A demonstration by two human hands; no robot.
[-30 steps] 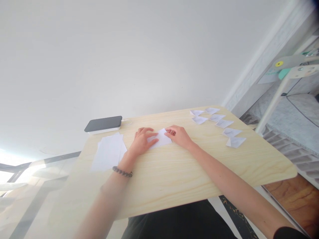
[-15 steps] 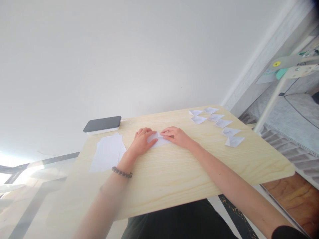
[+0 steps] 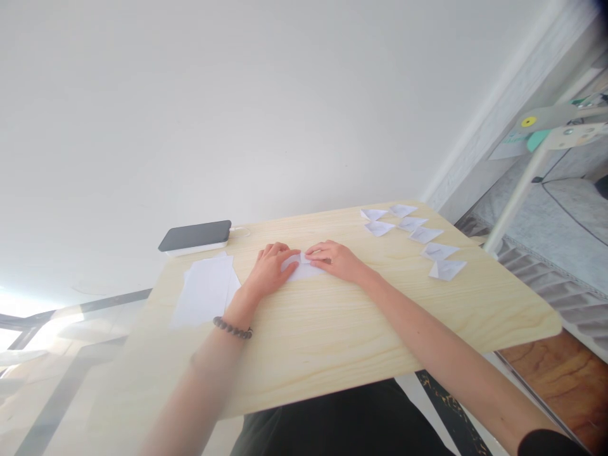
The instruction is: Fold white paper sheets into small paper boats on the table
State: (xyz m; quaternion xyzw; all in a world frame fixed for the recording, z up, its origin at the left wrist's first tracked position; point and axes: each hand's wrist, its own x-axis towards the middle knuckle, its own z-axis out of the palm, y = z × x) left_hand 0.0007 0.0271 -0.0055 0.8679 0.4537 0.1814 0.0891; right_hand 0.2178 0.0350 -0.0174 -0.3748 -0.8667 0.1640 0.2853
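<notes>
A small folded sheet of white paper (image 3: 304, 271) lies on the wooden table between my hands. My left hand (image 3: 274, 269), with a dark bead bracelet (image 3: 232, 328) at its wrist, grips the paper's left side, thumb in front and fingers behind. On the other side, my right hand (image 3: 335, 259) has its fingers pressed together on the upper right of the paper, by a folded flap. The fingers cover parts of both paper edges.
Loose white sheets (image 3: 204, 288) lie at the table's left. Behind them rests a dark-topped device (image 3: 196, 236) with a white cable (image 3: 242, 230). Several folded paper pieces (image 3: 425, 235) stand at the right. A pale wall (image 3: 285, 114) rises behind the table (image 3: 323, 342).
Almost nothing differs. Both hands stay on the folded paper, with only a very slight shift of the fingers.
</notes>
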